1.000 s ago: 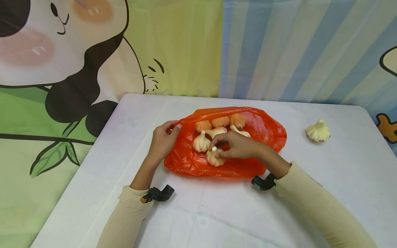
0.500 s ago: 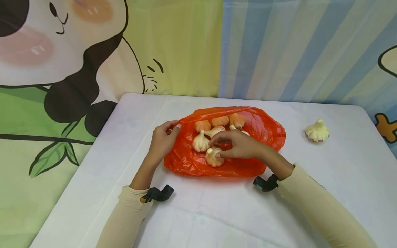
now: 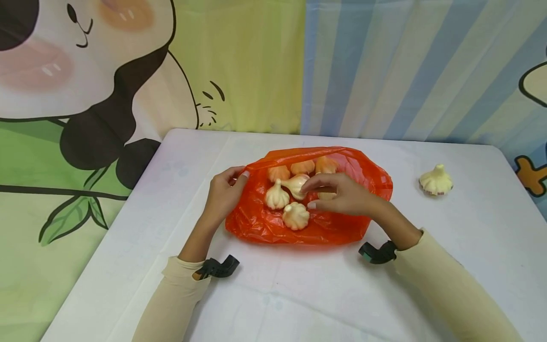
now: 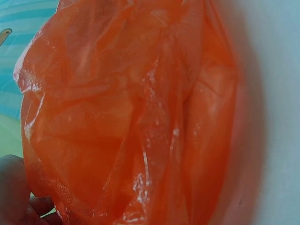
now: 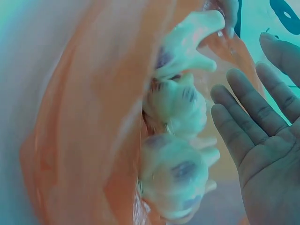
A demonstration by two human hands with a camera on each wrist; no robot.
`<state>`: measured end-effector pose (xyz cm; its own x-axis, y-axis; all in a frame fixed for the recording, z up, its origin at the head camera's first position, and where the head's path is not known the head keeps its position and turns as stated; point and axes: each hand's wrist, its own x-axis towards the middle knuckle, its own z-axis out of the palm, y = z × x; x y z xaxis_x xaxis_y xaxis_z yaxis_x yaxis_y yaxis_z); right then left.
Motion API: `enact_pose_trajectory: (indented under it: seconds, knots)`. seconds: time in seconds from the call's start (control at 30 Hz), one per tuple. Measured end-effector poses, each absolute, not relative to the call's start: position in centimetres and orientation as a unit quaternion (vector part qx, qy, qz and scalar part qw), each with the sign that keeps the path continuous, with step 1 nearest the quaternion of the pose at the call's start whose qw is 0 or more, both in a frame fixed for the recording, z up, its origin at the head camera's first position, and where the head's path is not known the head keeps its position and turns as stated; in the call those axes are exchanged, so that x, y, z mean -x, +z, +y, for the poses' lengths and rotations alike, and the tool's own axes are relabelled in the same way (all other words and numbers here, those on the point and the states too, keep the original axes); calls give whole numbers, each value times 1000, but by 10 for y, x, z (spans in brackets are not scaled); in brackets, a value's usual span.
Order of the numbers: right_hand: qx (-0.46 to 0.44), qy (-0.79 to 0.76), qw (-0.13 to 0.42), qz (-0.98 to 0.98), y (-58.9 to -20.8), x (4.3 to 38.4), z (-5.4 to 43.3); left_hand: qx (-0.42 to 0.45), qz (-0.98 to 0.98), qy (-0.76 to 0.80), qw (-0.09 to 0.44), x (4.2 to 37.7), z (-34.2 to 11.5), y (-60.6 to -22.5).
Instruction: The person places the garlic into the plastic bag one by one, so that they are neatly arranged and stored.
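An orange-red plastic bag (image 3: 252, 232) lies on its side with its mouth spread, holding several garlic bulbs. My left hand (image 3: 224, 192) pinches the left edge of the bag's mouth between thumb and fingers. Over the bag hovers my right hand (image 3: 342, 194), fingers apart and nothing between them. Just left of its thumb sits a garlic bulb (image 3: 296, 216); two more bulbs lie behind it, and others at the back appear orange through the film. One is partly covered by my right hand. The right wrist view has the palm (image 5: 272, 173) apart from the bulbs (image 5: 173, 173).
A single garlic bulb (image 3: 436, 180) stands on the white tabletop (image 3: 273, 294), to the right of the bag. Behind the table's far edge hangs a printed cloth (image 3: 248, 66) with a panda and stripes. Each wrist wears a black camera mount (image 3: 220, 267).
My right hand has released the front garlic bulb and drawn away up and to the right. The bulb stays in the bag. My left hand keeps its pinch on the bag's edge.
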<state>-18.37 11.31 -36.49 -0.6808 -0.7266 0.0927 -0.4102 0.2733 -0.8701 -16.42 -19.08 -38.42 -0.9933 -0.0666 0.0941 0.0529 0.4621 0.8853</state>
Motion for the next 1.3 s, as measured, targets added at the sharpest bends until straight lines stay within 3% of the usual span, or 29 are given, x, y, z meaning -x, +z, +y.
enact_pose_trajectory:
  seconds: [1.3]
  knots:
    - [320,-500,33,804,-361,167,198,-1,-855,-515,55,162,-190,-384]
